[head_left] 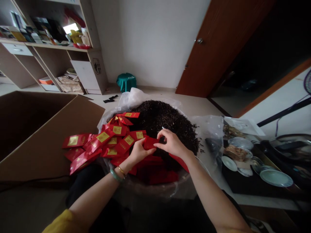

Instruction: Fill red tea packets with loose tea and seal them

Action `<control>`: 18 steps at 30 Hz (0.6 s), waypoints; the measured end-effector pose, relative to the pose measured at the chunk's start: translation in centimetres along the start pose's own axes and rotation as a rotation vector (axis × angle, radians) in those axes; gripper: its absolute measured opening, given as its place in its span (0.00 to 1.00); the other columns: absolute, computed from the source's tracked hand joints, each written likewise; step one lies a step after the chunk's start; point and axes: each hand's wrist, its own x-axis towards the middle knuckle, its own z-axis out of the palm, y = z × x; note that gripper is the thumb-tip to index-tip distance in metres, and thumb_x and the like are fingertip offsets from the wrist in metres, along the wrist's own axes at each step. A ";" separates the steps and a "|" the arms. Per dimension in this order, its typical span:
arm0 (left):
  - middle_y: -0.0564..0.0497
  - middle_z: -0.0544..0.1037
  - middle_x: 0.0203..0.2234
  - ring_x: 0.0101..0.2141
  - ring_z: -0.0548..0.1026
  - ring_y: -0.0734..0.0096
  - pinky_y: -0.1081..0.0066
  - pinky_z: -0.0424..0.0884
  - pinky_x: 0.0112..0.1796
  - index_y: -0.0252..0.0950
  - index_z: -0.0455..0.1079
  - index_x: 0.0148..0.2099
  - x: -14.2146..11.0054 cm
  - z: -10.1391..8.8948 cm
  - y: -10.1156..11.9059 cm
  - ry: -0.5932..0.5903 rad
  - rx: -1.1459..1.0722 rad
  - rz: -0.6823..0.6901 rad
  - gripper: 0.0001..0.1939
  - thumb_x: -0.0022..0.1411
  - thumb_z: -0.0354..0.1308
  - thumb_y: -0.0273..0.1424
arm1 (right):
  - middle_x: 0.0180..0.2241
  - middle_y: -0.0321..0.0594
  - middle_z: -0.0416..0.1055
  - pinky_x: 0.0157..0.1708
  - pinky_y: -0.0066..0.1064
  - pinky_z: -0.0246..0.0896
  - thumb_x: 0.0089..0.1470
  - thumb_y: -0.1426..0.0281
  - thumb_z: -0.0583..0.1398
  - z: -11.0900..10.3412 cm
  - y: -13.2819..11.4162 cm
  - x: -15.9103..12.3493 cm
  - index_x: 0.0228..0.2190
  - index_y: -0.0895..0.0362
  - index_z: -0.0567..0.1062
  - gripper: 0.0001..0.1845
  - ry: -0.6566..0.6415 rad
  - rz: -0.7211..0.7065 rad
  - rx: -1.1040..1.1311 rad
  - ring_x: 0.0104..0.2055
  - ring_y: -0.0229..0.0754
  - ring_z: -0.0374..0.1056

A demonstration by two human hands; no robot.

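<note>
Between my two hands is a small red packet [150, 142], held over the near side of a heap of dark loose tea leaves [167, 116]. My left hand [139, 152] pinches its left side between thumb and fingers. On the right edge, the thumb and fingertips of my right hand [171, 144] close on it. The leaves lie in a wide container lined with clear plastic [133, 95]. Many red packets with gold labels [102, 137] are piled on the left of the heap. More red packets [162, 176] lie in shadow below my hands.
An open cardboard box [48, 139] stands at the left. To the right, a low dark table [243, 184] bears a white bowl [229, 163], a pale green dish [276, 178] and plastic bags. Behind are a green-covered bin [126, 82], a shelf unit [86, 76] and a brown door [218, 42].
</note>
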 end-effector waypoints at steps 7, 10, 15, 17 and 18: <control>0.53 0.75 0.25 0.25 0.71 0.72 0.75 0.64 0.27 0.33 0.71 0.36 0.0 0.6 -0.8 0.007 0.333 0.117 0.16 0.44 0.66 0.35 | 0.31 0.39 0.69 0.37 0.32 0.61 0.48 0.69 0.65 0.3 0.1 -0.3 0.24 0.56 0.74 0.06 -0.281 -0.004 -0.354 0.38 0.42 0.65; 0.55 0.74 0.24 0.25 0.70 0.73 0.76 0.63 0.27 0.34 0.70 0.34 0.2 0.9 -1.2 0.003 0.337 0.098 0.15 0.45 0.65 0.37 | 0.31 0.38 0.69 0.32 0.28 0.59 0.50 0.67 0.64 0.2 -0.1 -0.3 0.25 0.56 0.76 0.06 -0.317 0.064 -0.422 0.34 0.39 0.66; 0.53 0.76 0.26 0.26 0.71 0.72 0.75 0.66 0.29 0.32 0.70 0.36 0.3 0.8 -1.3 0.025 0.197 0.061 0.18 0.46 0.66 0.39 | 0.35 0.37 0.69 0.33 0.27 0.58 0.51 0.67 0.63 -0.5 -0.3 -0.2 0.34 0.54 0.76 0.06 -0.227 0.127 -0.416 0.34 0.38 0.68; 0.52 0.76 0.26 0.27 0.71 0.71 0.75 0.66 0.29 0.32 0.70 0.36 0.3 0.8 -1.2 0.014 0.174 0.044 0.18 0.46 0.66 0.39 | 0.33 0.37 0.69 0.32 0.27 0.58 0.51 0.65 0.63 -0.7 -0.1 -0.1 0.33 0.54 0.76 0.07 -0.266 0.140 -0.421 0.33 0.38 0.68; 0.52 0.76 0.27 0.27 0.71 0.71 0.74 0.66 0.29 0.32 0.70 0.36 0.2 0.8 -1.1 0.007 0.168 0.036 0.18 0.46 0.66 0.39 | 0.33 0.37 0.68 0.31 0.27 0.57 0.52 0.64 0.63 -0.8 0.1 -0.2 0.31 0.55 0.77 0.07 -0.298 0.143 -0.423 0.32 0.38 0.68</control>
